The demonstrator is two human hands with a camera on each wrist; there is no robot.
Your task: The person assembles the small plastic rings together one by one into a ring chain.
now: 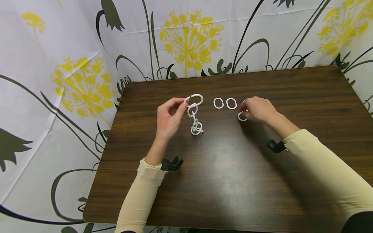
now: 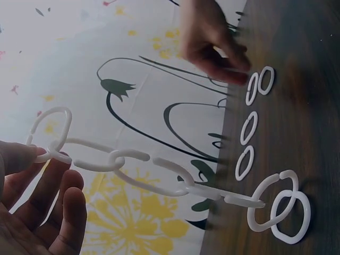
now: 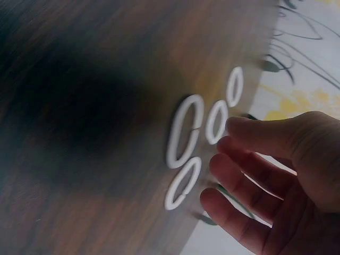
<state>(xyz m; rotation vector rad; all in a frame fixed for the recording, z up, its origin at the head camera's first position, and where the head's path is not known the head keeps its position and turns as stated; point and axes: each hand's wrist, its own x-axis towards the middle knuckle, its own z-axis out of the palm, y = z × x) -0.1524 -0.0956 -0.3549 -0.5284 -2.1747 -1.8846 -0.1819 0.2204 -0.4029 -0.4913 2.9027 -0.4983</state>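
The left hand [image 1: 169, 119] pinches the top link of a white chain [image 1: 192, 111] between thumb and fingers; the chain hangs down, its lowest links [image 2: 291, 218] at the wooden table. In the right wrist view the right hand [image 3: 276, 180] has its fingers slightly bent and apart, with nothing seen between them. It is just above the loose white links at the right, near one link [image 1: 242, 116] that it partly covers in the head view. Four loose links lie in the right wrist view, the largest-looking one [image 3: 185, 132] in the middle.
Two loose white links [image 1: 218, 103] lie side by side between the hands. The dark wooden table [image 1: 227, 181] meets a patterned cloth [image 1: 140, 38] at its back and left edges. A black device is strapped on each wrist.
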